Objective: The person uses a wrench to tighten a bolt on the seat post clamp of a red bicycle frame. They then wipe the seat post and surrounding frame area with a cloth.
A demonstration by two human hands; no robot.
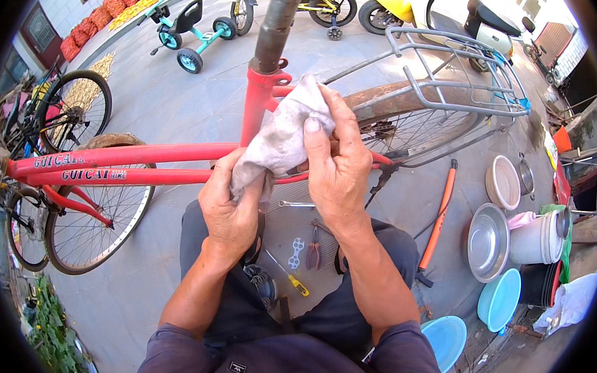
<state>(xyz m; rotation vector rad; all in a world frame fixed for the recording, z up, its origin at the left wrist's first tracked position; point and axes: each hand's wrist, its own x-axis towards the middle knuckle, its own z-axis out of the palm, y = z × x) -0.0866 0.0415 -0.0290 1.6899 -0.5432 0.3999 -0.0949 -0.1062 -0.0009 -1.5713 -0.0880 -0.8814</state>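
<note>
A crumpled, smudged white rag (284, 132) is stretched between my two hands, beside the seat tube of a red bicycle frame (192, 153). My left hand (229, 200) pinches the rag's lower end just below the frame tubes. With thumb and fingers, my right hand (340, 158) grips its upper right part, near the rear wheel. Behind the rag, part of the frame joint is hidden. The rusty seat post (277, 30) rises above it. The bicycle's rear rack (452, 93) and rusty mudguard (398, 97) extend to the right.
On the ground between my legs lie a yellow-handled screwdriver (298, 285), pliers (315, 249), a flat multi-hole wrench (296, 252) and a spanner (297, 205). An orange hand pump (438, 217) is at right, near a metal basin (488, 242) and blue basins (499, 300). A teal tricycle (195, 36) stands beyond.
</note>
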